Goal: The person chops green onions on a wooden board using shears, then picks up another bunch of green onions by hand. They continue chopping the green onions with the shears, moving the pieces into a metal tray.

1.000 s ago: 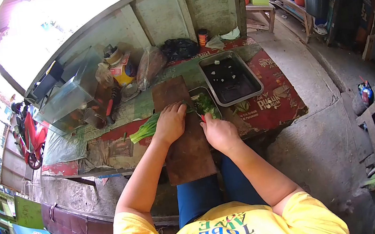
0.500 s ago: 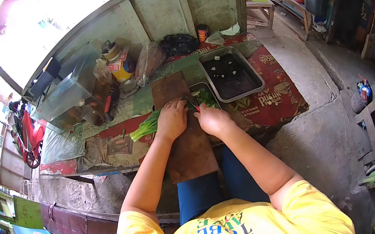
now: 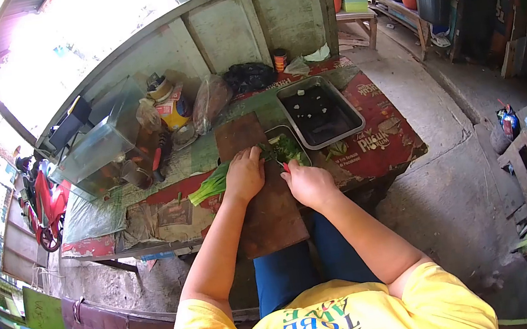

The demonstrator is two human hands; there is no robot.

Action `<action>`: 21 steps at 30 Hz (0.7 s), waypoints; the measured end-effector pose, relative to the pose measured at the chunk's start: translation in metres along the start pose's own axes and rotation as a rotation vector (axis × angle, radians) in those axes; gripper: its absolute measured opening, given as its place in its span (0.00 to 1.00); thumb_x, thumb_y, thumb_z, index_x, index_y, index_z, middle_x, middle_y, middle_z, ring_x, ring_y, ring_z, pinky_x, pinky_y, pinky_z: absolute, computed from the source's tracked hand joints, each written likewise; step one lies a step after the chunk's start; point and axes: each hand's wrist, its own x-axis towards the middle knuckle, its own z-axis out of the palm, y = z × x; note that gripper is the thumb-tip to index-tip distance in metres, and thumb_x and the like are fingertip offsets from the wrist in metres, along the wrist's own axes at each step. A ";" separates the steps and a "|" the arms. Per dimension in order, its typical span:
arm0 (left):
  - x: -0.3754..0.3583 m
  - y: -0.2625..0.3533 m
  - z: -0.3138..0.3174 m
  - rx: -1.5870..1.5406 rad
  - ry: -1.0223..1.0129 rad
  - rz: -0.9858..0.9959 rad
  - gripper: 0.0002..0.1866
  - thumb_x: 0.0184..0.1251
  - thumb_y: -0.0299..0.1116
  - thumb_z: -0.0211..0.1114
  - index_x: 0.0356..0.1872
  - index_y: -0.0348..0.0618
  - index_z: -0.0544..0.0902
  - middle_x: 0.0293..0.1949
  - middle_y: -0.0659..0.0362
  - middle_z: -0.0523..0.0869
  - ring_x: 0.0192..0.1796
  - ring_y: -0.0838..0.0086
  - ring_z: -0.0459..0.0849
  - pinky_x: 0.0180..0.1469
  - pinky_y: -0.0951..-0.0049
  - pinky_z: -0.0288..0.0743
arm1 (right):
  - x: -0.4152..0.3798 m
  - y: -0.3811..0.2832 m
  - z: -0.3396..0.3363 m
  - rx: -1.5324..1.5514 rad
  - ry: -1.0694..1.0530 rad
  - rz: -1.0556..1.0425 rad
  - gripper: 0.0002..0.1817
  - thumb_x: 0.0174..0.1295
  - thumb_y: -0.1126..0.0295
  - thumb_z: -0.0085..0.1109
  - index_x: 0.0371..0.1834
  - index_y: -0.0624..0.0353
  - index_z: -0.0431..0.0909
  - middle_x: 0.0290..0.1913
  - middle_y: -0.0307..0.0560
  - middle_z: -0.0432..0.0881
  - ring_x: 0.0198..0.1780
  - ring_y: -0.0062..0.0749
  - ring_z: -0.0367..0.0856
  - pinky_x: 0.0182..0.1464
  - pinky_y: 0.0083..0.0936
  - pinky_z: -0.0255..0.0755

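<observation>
A brown wooden cutting board [image 3: 272, 220] reaches from the low table over my lap. On it, my left hand [image 3: 245, 175] is closed around a bunch of spring onions [image 3: 210, 186], whose green stalks stick out to the left. My right hand [image 3: 313, 186] grips the red handle of a knife [image 3: 286, 167]; its blade points away from me toward the chopped greens and is hard to make out. Right beside the board, a small metal tray [image 3: 306, 152] holds chopped greens [image 3: 286, 148].
A larger metal tray [image 3: 362, 119] with dark liquid and a few white pieces stands behind on the right. At the left are a glass case [image 3: 99, 153], a red-handled tool [image 3: 157, 158] and a clear plastic bag [image 3: 210, 99]. A wooden panel [image 3: 220, 40] backs the table.
My right hand with the knife has moved a little right, away from my left hand and closer to the small tray. My left hand stays on the spring onions. The view has shifted slightly.
</observation>
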 end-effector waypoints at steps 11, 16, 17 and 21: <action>0.001 -0.001 0.000 -0.025 0.005 -0.020 0.10 0.63 0.30 0.60 0.44 0.39 0.77 0.46 0.46 0.83 0.52 0.50 0.81 0.58 0.55 0.73 | 0.045 -0.002 0.022 0.044 -0.077 0.003 0.20 0.72 0.54 0.45 0.47 0.63 0.71 0.36 0.61 0.85 0.41 0.56 0.85 0.44 0.50 0.77; 0.001 -0.003 0.004 -0.019 0.056 0.015 0.09 0.63 0.30 0.60 0.42 0.40 0.78 0.44 0.47 0.83 0.51 0.51 0.81 0.58 0.54 0.72 | 0.030 0.000 0.012 0.051 -0.198 0.056 0.21 0.73 0.55 0.43 0.51 0.64 0.70 0.42 0.64 0.85 0.47 0.57 0.84 0.49 0.50 0.75; 0.001 -0.003 0.004 0.006 0.095 0.047 0.09 0.62 0.30 0.60 0.42 0.40 0.78 0.43 0.47 0.83 0.50 0.51 0.81 0.59 0.54 0.72 | 0.020 0.002 0.011 0.051 -0.195 0.045 0.21 0.73 0.55 0.43 0.51 0.64 0.70 0.42 0.64 0.84 0.47 0.58 0.84 0.49 0.51 0.75; -0.001 0.001 0.001 0.039 0.125 0.077 0.09 0.62 0.31 0.60 0.40 0.40 0.78 0.42 0.48 0.83 0.48 0.51 0.81 0.59 0.53 0.71 | -0.015 0.008 0.004 0.064 -0.182 0.080 0.21 0.73 0.54 0.42 0.51 0.65 0.69 0.41 0.65 0.84 0.47 0.59 0.84 0.49 0.53 0.75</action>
